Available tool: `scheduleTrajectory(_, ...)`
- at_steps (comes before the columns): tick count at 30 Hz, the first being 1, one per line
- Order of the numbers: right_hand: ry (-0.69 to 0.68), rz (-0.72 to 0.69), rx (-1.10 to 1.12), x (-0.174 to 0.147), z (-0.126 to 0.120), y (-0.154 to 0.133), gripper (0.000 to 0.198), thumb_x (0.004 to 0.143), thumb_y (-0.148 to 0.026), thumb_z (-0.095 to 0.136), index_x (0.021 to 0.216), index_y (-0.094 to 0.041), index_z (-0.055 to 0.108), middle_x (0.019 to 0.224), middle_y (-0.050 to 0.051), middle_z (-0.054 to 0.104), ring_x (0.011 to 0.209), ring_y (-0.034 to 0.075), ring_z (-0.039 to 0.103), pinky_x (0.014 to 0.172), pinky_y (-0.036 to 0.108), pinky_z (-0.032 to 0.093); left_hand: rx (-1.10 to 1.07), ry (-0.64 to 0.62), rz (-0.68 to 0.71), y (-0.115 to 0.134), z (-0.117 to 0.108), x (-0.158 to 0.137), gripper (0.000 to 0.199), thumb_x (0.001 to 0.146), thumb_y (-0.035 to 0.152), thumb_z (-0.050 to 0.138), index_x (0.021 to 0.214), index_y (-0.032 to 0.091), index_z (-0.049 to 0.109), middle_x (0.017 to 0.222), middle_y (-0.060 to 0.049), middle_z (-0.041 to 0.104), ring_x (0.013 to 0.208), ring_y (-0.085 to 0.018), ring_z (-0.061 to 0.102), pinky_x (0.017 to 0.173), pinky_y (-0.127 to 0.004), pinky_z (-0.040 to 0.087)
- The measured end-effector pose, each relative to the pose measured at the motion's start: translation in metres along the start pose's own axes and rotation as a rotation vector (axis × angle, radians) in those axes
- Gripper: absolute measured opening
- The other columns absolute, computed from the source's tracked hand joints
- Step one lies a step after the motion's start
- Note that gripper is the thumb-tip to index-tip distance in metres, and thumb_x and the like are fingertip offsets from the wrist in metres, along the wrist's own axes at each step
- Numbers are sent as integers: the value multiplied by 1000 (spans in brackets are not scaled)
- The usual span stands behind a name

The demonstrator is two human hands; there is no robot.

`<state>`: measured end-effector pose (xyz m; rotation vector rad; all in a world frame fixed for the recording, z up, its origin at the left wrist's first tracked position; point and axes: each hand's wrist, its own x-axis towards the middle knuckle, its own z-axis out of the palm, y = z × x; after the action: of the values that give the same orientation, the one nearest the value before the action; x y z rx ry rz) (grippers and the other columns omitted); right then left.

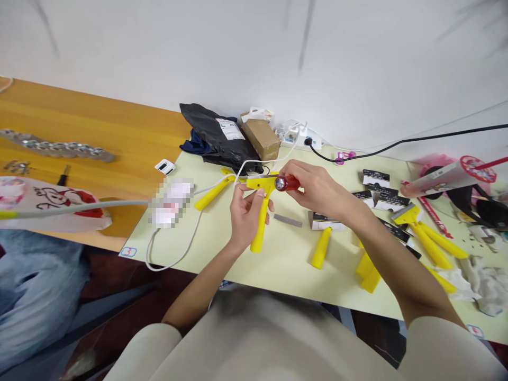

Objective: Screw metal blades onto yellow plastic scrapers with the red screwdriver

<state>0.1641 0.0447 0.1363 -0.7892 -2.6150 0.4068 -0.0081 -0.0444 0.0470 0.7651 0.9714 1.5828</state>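
Note:
My left hand (pixel 243 218) is closed around a yellow scraper (pixel 259 230), its T-shaped head up and its handle pointing toward me. Just right of it, my right hand (pixel 311 182) grips a red-handled screwdriver (pixel 290 183), whose butt end faces me. The screwdriver's tip is hidden, so I cannot tell whether it touches the scraper head. Below my hands a flat grey blade strip (pixel 288 220) lies on the table. A loose yellow handle (pixel 321 247) rests to its right, and another yellow scraper (pixel 214 193) lies to the left, behind a white cable.
Several yellow scrapers (pixel 431 246) and black-and-white cards (pixel 391 200) lie on the right, near a cup (pixel 448 177). A black bag (pixel 216 137), cardboard box (pixel 260 136) and power strip (pixel 299 138) line the wall. White cables cross the left side; a person's leg (pixel 37 296) is at far left.

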Motion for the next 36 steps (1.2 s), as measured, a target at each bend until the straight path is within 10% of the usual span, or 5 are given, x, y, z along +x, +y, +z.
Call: scheduleTrajectory(36, -171, 241, 37, 12, -6, 4, 13, 95, -24, 68, 100, -22, 57, 95, 4, 74, 79, 22, 63, 73, 33, 41, -47, 27, -99, -11, -2, -9, 38, 96, 46, 75, 105, 26, 43, 74, 4, 69, 54, -10, 64, 45, -16, 43)
